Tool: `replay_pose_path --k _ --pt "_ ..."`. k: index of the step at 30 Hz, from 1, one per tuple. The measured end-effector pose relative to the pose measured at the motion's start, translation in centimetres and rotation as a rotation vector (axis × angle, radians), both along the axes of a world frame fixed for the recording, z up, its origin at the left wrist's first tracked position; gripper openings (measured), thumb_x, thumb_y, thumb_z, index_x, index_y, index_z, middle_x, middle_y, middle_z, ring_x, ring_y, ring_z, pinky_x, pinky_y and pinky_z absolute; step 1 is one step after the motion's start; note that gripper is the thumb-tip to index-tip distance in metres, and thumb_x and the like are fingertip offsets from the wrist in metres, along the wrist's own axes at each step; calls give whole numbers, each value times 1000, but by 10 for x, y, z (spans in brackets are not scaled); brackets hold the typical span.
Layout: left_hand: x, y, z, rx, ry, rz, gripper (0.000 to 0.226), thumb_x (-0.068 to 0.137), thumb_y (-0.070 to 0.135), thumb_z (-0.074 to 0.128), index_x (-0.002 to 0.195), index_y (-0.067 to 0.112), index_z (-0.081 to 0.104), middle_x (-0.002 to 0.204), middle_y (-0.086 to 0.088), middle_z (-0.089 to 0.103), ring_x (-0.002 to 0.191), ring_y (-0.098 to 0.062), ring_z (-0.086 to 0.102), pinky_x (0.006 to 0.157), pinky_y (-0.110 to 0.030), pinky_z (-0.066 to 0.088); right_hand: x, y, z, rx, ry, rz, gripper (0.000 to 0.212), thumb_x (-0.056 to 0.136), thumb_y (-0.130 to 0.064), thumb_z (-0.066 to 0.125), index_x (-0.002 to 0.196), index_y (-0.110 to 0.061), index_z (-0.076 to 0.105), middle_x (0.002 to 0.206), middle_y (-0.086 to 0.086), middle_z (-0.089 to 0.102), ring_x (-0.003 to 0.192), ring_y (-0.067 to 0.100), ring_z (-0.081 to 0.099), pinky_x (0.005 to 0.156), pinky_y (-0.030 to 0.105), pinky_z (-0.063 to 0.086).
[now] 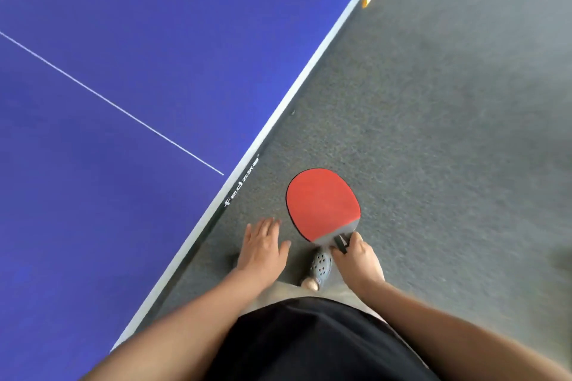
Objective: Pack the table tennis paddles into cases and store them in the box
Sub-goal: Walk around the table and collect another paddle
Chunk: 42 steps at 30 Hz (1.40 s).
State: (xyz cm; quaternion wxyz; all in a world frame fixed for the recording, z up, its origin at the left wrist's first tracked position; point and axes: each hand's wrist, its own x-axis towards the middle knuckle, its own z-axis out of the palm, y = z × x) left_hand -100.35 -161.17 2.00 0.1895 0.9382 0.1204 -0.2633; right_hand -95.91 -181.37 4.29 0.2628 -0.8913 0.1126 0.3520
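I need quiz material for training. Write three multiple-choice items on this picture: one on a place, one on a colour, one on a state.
1. Where is the red-faced table tennis paddle?
A. lying on the blue table tennis table
B. held over the grey floor beside the table
C. inside a case

2. What colour is the table tennis table's top?
A. green
B. blue
C. black

3. What is the left hand doing?
A. gripping the paddle
B. holding a case
C. open, holding nothing

Answers: 1 B, the right hand grips its handle past the table's edge, over the grey floor. 2 B, the top is blue with a white line. 3 C, its fingers are spread and hold nothing.
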Motion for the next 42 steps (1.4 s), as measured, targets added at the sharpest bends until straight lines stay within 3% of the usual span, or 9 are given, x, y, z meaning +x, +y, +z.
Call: replay_pose_path --k 10,17,25,28,34,42 --pt "184 -40 -9 -15 63 -226 64 100 46 35 156 16 21 164 -2 16 152 -18 7 123 -42 1 112 -71 -11 -70 26 -277 28 91 -36 58 98 -10 47 97 11 66 90 32 63 76 42 51" --pt "332 -58 -21 -14 124 -389 65 100 50 32 157 20 19 164 0 19 152 -20 6 122 -48 -3 236 -86 -7 -144 61 -347 27 90 -36 58 93 -12 46 101 11 65 94 34 61 68 36 42" --pt "504 -87 -16 -111 103 -463 61 101 47 36 154 17 29 165 -3 9 152 -23 2 123 -44 3 393 -119 12 -180 24 -449 28 90 -38 60 94 -12 49 98 7 64 90 30 61 73 39 49" --pt "565 -107 -18 -119 106 -486 62 101 47 35 156 21 24 165 0 11 152 -21 6 123 -45 4 453 -135 8 -186 14 -478 29 89 -37 61 96 -11 50 99 9 65 91 32 61 74 39 49" --pt "681 -153 -32 -63 126 -447 61 101 48 31 155 22 23 161 5 28 152 -20 9 122 -51 -4 587 -183 -6 -187 11 -413 26 88 -36 59 95 -13 50 87 1 59 79 25 55 66 35 43" --pt "856 -214 -22 -12 107 -164 61 100 49 36 153 21 28 161 -3 27 151 -25 15 120 -53 4 787 -251 1 -181 0 -117 23 89 -35 57 98 -16 48 87 -1 57 84 29 60 67 36 44"
